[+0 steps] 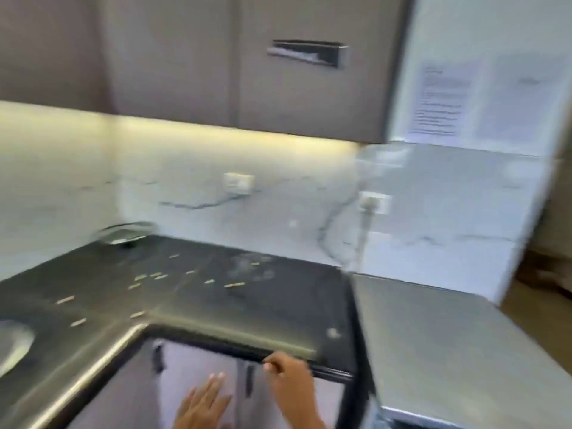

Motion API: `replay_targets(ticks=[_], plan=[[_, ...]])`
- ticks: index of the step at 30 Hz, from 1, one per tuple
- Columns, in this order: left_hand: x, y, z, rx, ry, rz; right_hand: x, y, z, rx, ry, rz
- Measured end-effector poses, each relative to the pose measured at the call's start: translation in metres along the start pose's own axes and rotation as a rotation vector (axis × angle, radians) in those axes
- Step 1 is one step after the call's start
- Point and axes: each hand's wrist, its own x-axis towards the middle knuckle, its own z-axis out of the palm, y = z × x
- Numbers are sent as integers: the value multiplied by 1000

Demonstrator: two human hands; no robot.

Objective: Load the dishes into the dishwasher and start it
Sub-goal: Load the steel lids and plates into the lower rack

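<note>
A sink (14, 342) shows at the left edge of the dark countertop (216, 292), which is strewn with small pale bits. Below the counter's front edge, the left hand (201, 404) lies flat with straight fingers against a pale cabinet door (198, 363). Just right, the right hand (289, 374) curls its fingers at the counter's underside lip; the blur hides what it grips. No dishwasher or dishes can be made out.

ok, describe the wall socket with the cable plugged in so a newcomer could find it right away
Start at the dark countertop and look up its pale marble back wall toward the right. Two white sockets sit there; take the right, lower socket, near the grey side panel. Unlike the left socket, it has a cable hanging down from it.
</note>
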Motion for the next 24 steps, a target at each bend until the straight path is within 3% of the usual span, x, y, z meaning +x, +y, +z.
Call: replay_targets(ticks=[3,5,8,10,13,16,24], plan=[[-40,-41,-31,-208,-38,-315,34,-47,48,23,-71,-100],[-64,-67,-50,-116,-4,-451,48,-76,77,39,-59,-132],[-104,-109,-75,-92,-153,-691,66,-120,127,48,-64,-257],[-130,-139,-88,10,-142,-826,73,-151,160,105,-107,-331],[-167,-179,-107,53,-183,-974,80,-201,207,166,-191,-423],[-189,-212,-123,84,-107,-1081,82,-247,245,196,-268,-482],[-219,-272,-134,217,-26,-1197,92,-323,313,185,-415,-674]])
